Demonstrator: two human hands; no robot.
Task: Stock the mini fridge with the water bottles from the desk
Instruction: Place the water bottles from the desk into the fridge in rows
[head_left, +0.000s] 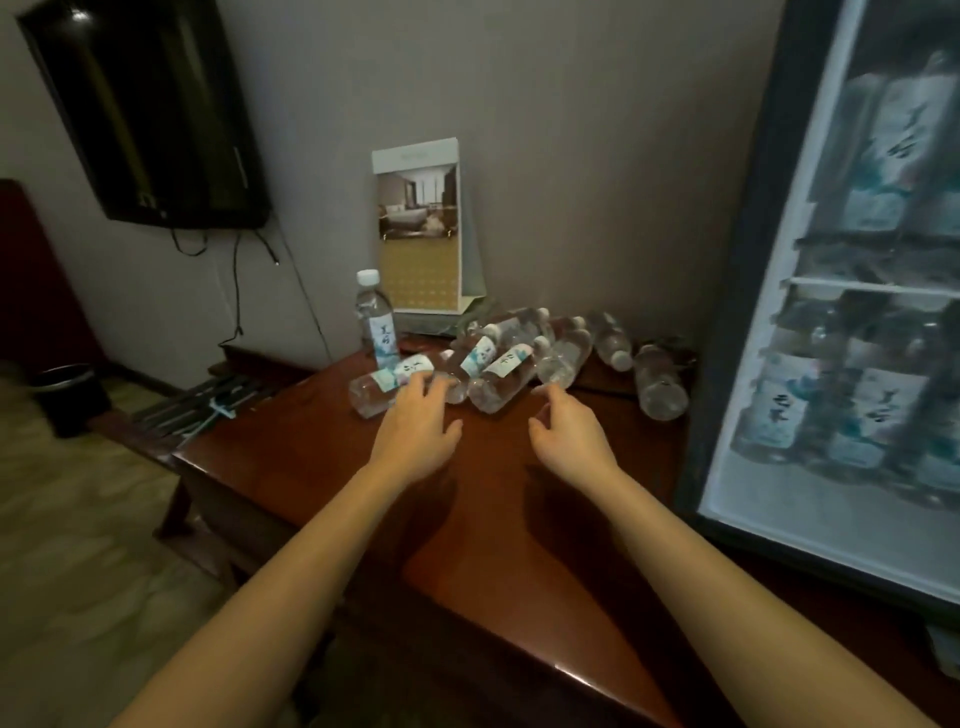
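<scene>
Forearms enter from the near edge, both reaching far over the tabletop (311, 467), dark red wood w/ gloss finish. Left hand (415, 418): palm down, fingers spread and nearly straight, fingertips on the near-left lying bottle (382, 387); nothing gripped. Right hand (569, 434): fingers loosely curled, holding nothing, index tip just short of the base of a clear bottle (563, 358) in the pile. Water bottles (498, 358) lie on their sides in a loose heap at the far end of the tabletop, approx. centre, several touching or overlapping. One upright bottle (375, 322), white cap, stands at the far-left of the heap. One stray bottle (660, 387) lies apart to the right, near the mini fridge (737, 332). Fridge stands at right; stocked bottles (878, 410) visible inside on two levels, upper and lower; image blurred there, door position cannot be told. Card stand (418, 228) leans at the wall behind the heap. TV (140, 104) is wall-mounted far left.
</scene>
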